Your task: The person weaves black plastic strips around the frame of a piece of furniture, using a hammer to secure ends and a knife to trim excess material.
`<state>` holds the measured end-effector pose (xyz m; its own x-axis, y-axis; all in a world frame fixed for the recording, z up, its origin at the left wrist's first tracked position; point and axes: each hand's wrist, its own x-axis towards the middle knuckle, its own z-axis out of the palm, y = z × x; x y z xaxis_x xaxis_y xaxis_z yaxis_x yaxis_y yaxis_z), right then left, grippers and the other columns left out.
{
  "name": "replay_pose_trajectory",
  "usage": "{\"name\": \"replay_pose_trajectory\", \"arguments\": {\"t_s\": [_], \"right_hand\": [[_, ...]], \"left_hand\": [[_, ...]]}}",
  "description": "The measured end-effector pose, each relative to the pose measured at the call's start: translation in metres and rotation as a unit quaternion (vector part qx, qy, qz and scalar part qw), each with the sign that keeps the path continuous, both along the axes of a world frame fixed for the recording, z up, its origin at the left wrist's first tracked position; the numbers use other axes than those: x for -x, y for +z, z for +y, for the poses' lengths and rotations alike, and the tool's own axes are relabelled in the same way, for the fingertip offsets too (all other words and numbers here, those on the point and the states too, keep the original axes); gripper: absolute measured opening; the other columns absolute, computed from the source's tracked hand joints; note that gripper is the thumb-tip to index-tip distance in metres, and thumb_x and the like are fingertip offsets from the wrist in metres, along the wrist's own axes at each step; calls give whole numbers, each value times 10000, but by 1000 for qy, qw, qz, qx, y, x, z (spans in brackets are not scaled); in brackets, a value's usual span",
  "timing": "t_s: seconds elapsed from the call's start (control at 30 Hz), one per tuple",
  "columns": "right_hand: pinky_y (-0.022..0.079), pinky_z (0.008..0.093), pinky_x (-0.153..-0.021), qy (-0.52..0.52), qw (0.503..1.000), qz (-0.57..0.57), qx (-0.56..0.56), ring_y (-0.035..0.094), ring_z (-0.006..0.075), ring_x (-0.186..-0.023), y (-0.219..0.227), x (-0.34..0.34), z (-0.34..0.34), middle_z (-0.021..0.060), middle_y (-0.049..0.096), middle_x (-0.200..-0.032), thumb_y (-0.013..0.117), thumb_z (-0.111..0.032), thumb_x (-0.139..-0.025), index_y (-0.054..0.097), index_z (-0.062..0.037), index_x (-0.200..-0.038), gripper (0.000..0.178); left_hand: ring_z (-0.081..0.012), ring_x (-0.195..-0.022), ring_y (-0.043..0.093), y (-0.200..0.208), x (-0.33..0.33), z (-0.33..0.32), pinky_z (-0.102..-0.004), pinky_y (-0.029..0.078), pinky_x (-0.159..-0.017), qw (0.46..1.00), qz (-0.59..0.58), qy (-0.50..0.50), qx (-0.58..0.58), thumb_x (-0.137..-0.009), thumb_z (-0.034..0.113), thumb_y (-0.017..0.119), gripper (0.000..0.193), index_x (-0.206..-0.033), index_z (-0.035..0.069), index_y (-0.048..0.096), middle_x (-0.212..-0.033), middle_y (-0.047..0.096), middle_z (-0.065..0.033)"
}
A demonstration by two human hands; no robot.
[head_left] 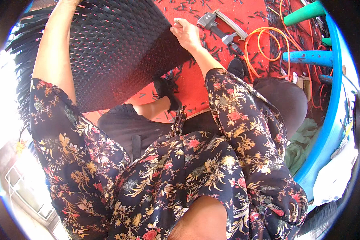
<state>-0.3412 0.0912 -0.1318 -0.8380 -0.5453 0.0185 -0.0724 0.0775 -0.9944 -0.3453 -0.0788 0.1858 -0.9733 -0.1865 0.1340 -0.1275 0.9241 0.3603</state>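
Observation:
A large black woven panel (pixel 116 48) leans in front of me, with loose strips fringing its left side. My left hand (pixel 71 2) is at the panel's upper left, mostly cut off by the top of the view, so its fingers are hidden. Beside the panel's right edge, my right hand (pixel 186 34) has its fingers loosely bent and slightly apart, with nothing visible between them. Whether it touches the edge I cannot tell. Just right of that hand, a grey and black pneumatic stapler (pixel 218 30) lies on the red floor covering (pixel 196 80).
An orange air hose (pixel 247 52) coils beside the stapler. Short black strip offcuts (pixel 216 54) litter the floor. At the right stand a blue plastic rim (pixel 328 120), a green leg (pixel 304 14) and a blue leg (pixel 308 58). Pale green cloth or sheeting (pixel 302 144) lies near my knee.

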Motion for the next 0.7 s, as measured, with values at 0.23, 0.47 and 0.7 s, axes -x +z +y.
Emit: {"name": "replay_pose_trajectory", "arguments": {"t_s": [0.23,0.47,0.7], "right_hand": [[523,454,-748,10,969,243,-30,639,387,-843,29,4,-4,166,642,-964,654,-201,-788,536,-75,-1061,323],[522,393,-654,49,934,335,-110,652,318,-756,39,7,-13,184,643,-850,650,-112,-780,578,-37,-976,222],[527,385,-632,145,989,-8,-3,662,312,-742,3,53,9,168,658,-831,645,-145,-776,584,-36,-945,210]], "left_hand": [[-86,-592,532,14,-5,3,-263,438,-541,998,-24,28,46,-836,203,638,178,-931,57,600,-666,561,-1],[-85,-625,547,18,-3,4,-255,446,-582,998,-30,16,51,-842,207,632,194,-938,42,599,-679,565,8],[-76,-619,546,13,-2,0,-244,446,-571,999,-12,-16,48,-851,192,624,174,-939,45,599,-695,564,2]]}}
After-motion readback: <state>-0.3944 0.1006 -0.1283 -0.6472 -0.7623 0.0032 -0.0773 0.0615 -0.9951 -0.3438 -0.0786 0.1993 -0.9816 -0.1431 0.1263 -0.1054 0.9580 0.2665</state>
